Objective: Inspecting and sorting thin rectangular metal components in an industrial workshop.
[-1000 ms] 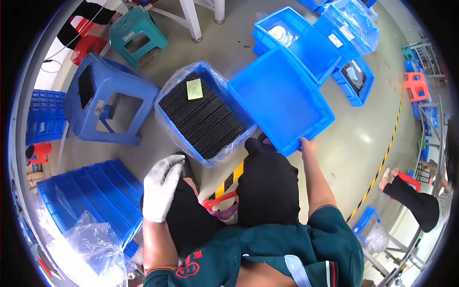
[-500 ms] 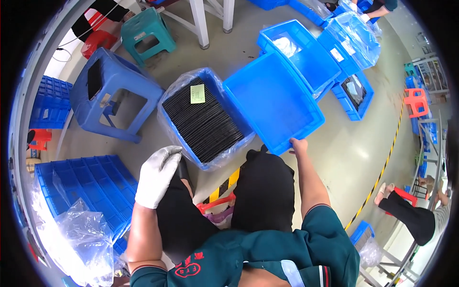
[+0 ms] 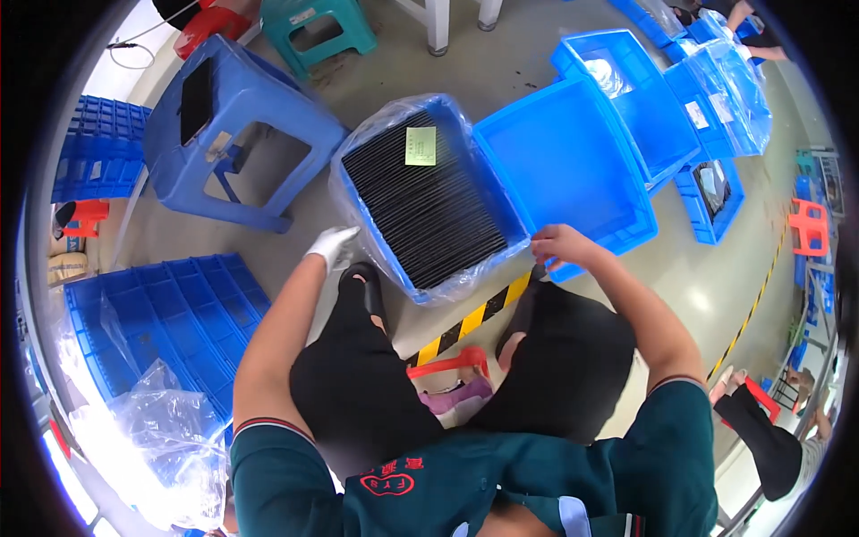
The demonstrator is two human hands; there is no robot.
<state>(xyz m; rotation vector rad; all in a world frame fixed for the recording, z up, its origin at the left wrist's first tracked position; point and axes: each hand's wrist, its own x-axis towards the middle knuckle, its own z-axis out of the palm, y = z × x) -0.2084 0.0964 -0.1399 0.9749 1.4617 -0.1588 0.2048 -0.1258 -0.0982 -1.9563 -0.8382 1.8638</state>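
A blue bin (image 3: 413, 280) lined with clear plastic stands on the floor before me, filled with a row of thin black sheet-like pieces (image 3: 428, 201) set on edge. On top of them lies a pale green paper label (image 3: 420, 146). My left hand (image 3: 333, 246), in a white glove, is beside the bin's left side, close to the plastic; its fingers look apart. Bare, my right hand (image 3: 562, 243) is at the bin's near right corner, fingers bent but apart, holding nothing I can see. Right beside it, an empty-looking blue bin (image 3: 568, 166) rests tilted against another blue bin (image 3: 626, 98).
A blue stool (image 3: 259, 98) bearing a black flat piece (image 3: 197, 100) stands to the left. Stacked blue crates (image 3: 170, 327) and clear plastic bags (image 3: 170, 412) are at lower left. A green stool (image 3: 318, 31) is behind. Yellow-black tape (image 3: 470, 322) crosses the floor. Another person (image 3: 761, 438) is at right.
My right hand has left the empty bin's rim and moved to the filled bin's corner. My left hand has moved forward to the bin's left side. The view has shifted, and my knees are wider apart.
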